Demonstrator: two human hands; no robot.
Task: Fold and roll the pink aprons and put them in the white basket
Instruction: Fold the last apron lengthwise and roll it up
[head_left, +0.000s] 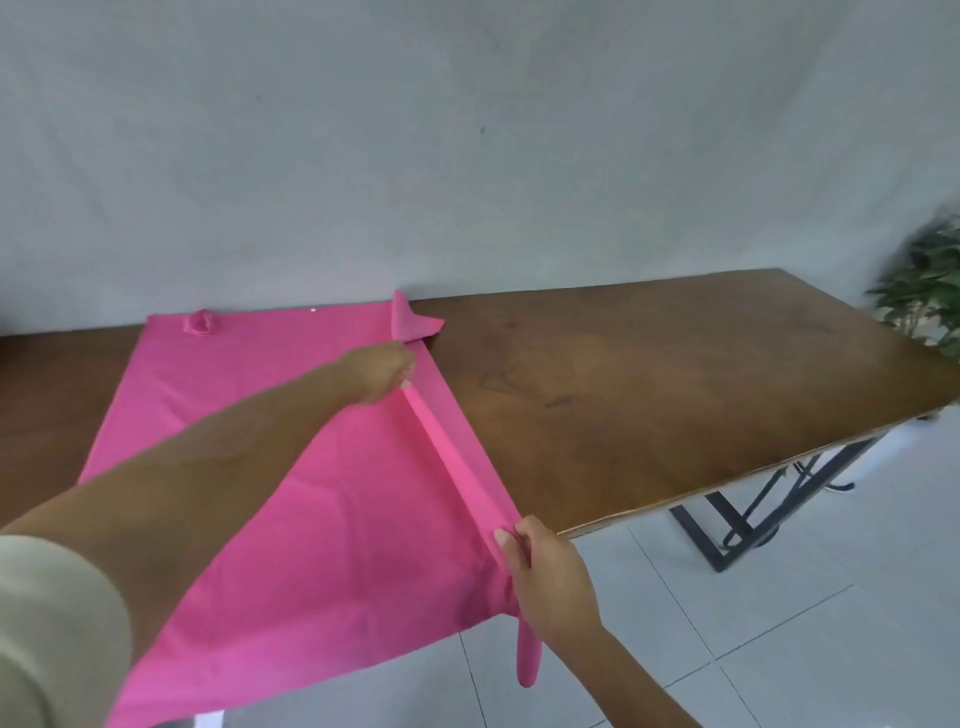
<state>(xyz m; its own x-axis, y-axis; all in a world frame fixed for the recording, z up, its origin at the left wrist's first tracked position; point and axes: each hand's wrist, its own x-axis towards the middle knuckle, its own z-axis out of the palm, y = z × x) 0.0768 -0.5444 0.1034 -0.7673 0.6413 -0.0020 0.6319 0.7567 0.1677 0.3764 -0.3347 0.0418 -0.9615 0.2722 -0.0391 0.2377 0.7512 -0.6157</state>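
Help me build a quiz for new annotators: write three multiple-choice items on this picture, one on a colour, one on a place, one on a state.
1. What colour is the apron?
A. white
B. pink
C. green

2. Where is the plant?
A. at the far right, beyond the table
B. on the apron
C. under the table

3. How does the apron's right edge lie?
A. flat and untouched
B. folded into a narrow band, pinched at both ends
C. bunched in a heap on the floor

Answers:
1 B: the cloth spread on the table is pink.
2 A: its leaves show at the picture's right edge, past the tabletop.
3 B: the left hand pinches the band's far end and the right hand pinches its near end.
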